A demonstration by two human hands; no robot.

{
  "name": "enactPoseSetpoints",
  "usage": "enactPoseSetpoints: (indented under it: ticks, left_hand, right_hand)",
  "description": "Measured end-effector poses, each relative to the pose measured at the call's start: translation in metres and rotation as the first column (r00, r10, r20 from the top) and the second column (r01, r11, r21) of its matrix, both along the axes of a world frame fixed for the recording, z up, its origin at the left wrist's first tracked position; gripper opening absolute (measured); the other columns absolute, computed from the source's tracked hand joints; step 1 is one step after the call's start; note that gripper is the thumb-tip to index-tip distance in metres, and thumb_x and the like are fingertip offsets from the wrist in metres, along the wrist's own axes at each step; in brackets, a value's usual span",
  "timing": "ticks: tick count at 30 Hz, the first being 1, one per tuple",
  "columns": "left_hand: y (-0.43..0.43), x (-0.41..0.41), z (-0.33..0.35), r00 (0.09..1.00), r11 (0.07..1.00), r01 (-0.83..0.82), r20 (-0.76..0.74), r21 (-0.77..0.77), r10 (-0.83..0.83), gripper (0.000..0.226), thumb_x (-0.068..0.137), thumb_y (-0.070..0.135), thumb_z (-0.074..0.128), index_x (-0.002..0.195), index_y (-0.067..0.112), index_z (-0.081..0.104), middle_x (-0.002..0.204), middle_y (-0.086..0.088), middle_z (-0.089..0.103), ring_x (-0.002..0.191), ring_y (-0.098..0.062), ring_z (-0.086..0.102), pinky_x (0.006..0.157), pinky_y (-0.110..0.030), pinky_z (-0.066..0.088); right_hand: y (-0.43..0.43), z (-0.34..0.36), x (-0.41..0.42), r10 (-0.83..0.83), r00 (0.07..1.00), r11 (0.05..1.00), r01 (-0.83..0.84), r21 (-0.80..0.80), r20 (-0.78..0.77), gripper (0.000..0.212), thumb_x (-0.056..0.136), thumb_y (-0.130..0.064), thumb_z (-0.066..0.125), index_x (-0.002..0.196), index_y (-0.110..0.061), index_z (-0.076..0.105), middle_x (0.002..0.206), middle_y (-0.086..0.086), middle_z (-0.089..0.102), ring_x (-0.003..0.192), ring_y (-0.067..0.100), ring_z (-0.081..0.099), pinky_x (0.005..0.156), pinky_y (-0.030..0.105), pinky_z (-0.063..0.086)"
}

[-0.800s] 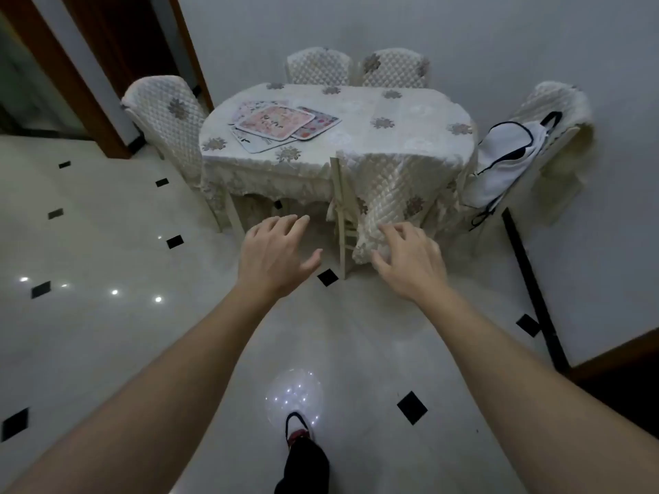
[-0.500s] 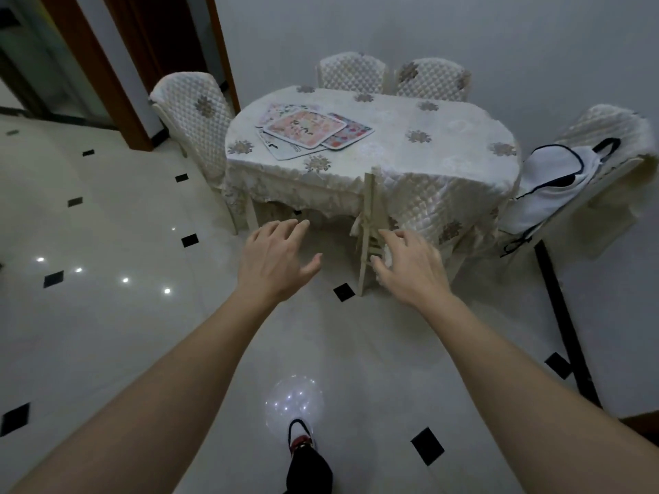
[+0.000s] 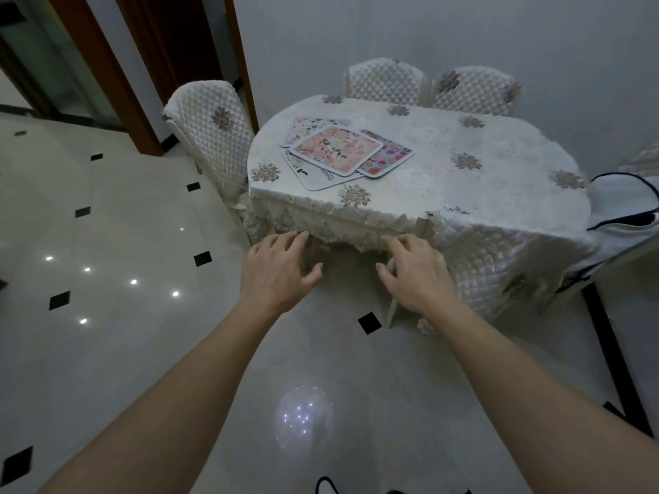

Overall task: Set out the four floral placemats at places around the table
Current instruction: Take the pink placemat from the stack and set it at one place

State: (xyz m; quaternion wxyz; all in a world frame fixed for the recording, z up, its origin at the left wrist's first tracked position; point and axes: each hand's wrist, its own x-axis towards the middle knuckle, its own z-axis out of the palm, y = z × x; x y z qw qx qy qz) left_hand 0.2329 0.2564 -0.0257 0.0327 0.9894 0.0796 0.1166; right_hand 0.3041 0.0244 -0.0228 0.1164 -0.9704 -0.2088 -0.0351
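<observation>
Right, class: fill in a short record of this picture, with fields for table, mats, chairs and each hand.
table: under a cream flowered cloth
mats: four, overlapping in one pile at the left end
chairs: left chair, two far chairs, all quilted
left hand: open, empty, held out toward the table
right hand: open, empty
progress: no mat set out yet

Person stepped closer: left hand (image 3: 278, 270), right hand (image 3: 417, 274) now near table (image 3: 481, 194) front edge

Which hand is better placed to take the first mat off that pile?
Probably the left hand: the pile of placemats lies at the left end of the table, nearer it. The right hand faces a tucked-in chair. Both are open.
</observation>
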Motion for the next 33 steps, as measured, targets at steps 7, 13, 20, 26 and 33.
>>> enactPoseSetpoints:
  ticks: [7, 13, 20, 26, 33]
  left_hand:
    - [0.029, 0.070, -0.001, 0.999, 1.000, 0.029, 0.037, -0.003, -0.028, 0.064, 0.088, 0.062, 0.046, 0.140, 0.025, 0.048, 0.138, -0.001, 0.058, 0.126, -0.024, 0.051, 0.099, -0.043, 0.044]
    - [0.045, 0.142, -0.007, 0.999, 1.000, 0.028, 0.041, 0.007, -0.029, 0.065, 0.087, 0.061, 0.047, 0.140, 0.022, 0.048, 0.136, -0.002, 0.059, 0.125, -0.025, 0.053, 0.100, -0.044, 0.046]
    - [0.052, 0.265, -0.014, 0.999, 0.999, 0.037, -0.002, 0.030, -0.037, 0.065, 0.089, 0.060, 0.047, 0.142, 0.023, 0.047, 0.140, -0.003, 0.057, 0.128, -0.024, 0.051, 0.102, -0.044, 0.045]
    - [0.053, 0.366, -0.010, 1.000, 0.999, 0.013, -0.020, 0.036, -0.013, 0.066, 0.088, 0.060, 0.047, 0.142, 0.022, 0.049, 0.141, -0.003, 0.057, 0.129, -0.025, 0.051, 0.105, -0.045, 0.043]
    - [0.069, 0.438, -0.007, 1.000, 1.000, -0.020, -0.020, 0.024, 0.020, 0.067, 0.085, 0.060, 0.045, 0.139, 0.021, 0.052, 0.135, -0.004, 0.062, 0.124, -0.027, 0.055, 0.098, -0.046, 0.048]
  right_hand:
    - [0.022, -0.003, 0.066, -0.036, 0.999, 0.999, 0.036, -0.023, 0.007, 0.049, 0.092, -0.044, 0.047, 0.137, -0.025, 0.043, 0.133, 0.007, 0.051, 0.125, 0.027, 0.045, 0.102, 0.046, 0.037]
    - [0.042, -0.011, 0.144, -0.010, 1.000, 1.000, 0.010, 0.003, 0.027, 0.050, 0.092, -0.042, 0.050, 0.139, -0.026, 0.042, 0.138, 0.005, 0.049, 0.126, 0.026, 0.045, 0.103, 0.047, 0.037]
    - [0.048, -0.024, 0.271, -0.059, 0.998, 0.998, 0.059, 0.020, -0.003, 0.053, 0.092, -0.044, 0.050, 0.141, -0.026, 0.042, 0.141, 0.005, 0.048, 0.127, 0.026, 0.045, 0.104, 0.046, 0.037]
    - [0.044, -0.022, 0.377, -0.057, 0.998, 0.998, 0.057, -0.001, -0.016, 0.052, 0.094, -0.044, 0.047, 0.141, -0.024, 0.042, 0.143, 0.006, 0.047, 0.129, 0.028, 0.045, 0.104, 0.047, 0.038]
    - [0.059, -0.015, 0.458, -0.004, 1.000, 1.000, 0.004, 0.004, -0.021, 0.050, 0.093, -0.040, 0.050, 0.139, -0.021, 0.045, 0.137, 0.010, 0.051, 0.124, 0.030, 0.048, 0.100, 0.045, 0.040]
